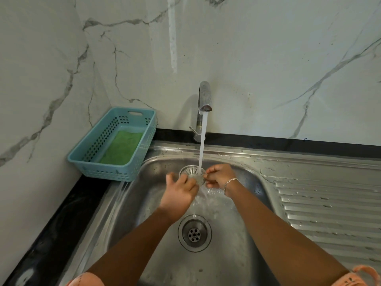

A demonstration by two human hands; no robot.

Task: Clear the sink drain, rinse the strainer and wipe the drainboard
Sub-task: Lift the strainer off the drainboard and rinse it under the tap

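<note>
A round metal strainer (191, 171) is held over the steel sink (132, 205) under running water from the tap (204, 100). My left hand (179, 195) grips its left rim and my right hand (219, 176) pinches its right rim. Water splashes through it and falls toward the open drain (194, 233) below, whose small holes are visible. The ribbed drainboard (334, 207) lies to the right of the basin, wet with droplets.
A blue perforated basket (99, 168) with a green scouring pad (121, 148) stands at the back left corner on the black counter (51, 230). Marble-patterned walls rise behind and to the left.
</note>
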